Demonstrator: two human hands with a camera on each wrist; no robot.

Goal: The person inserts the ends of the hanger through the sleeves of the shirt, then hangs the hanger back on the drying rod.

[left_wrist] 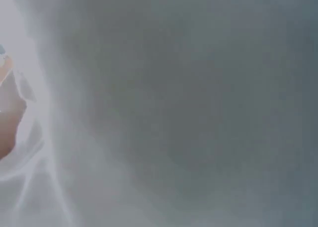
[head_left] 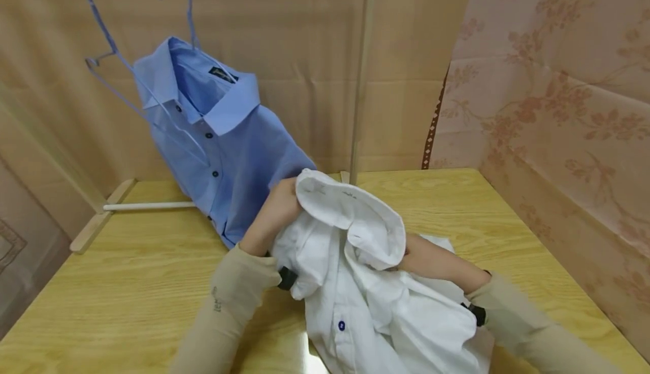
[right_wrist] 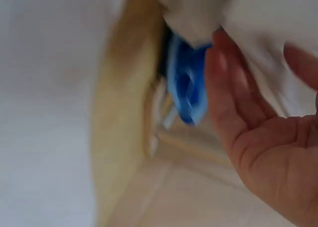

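Observation:
My left hand (head_left: 284,200) grips a white shirt (head_left: 350,298) at the left end of its raised collar (head_left: 350,202), fingers hidden by cloth. At the collar's right end is my right hand (head_left: 431,258), its fingers out of sight in the head view. In the right wrist view, that hand's fingers (right_wrist: 223,85) reach up to white cloth (right_wrist: 196,11), with the thumb (right_wrist: 300,63) standing apart. The shirt hangs bunched, a dark blue button (head_left: 341,325) on its front. Pale cloth (left_wrist: 174,108) covers most of the left wrist view.
Behind my left hand, a blue shirt (head_left: 244,143) leans beside the white clothes rack (head_left: 358,80). Blue wire hangers (head_left: 109,38) hang from its rail. Beneath lies a wood-grain table (head_left: 137,295); patterned curtains (head_left: 558,109) stand at the right.

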